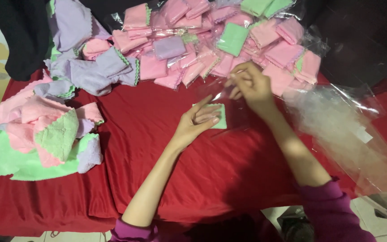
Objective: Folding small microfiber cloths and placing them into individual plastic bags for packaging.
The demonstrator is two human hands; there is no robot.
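Note:
My left hand (196,123) rests on a folded green cloth (221,117) lying on the red cover (166,148), thumb raised and fingers pressing the cloth. A clear plastic bag (231,101) lies around the cloth's right side; my right hand (250,86) pinches its upper edge just above the cloth. Both forearms are bare, with purple sleeves near the bottom edge.
A pile of bagged pink, green and lilac cloths (211,40) fills the far side. Loose lilac cloths (90,67) lie at the far left, and loose pink and green ones (36,139) at the left. A stack of clear bags (346,130) sits at the right.

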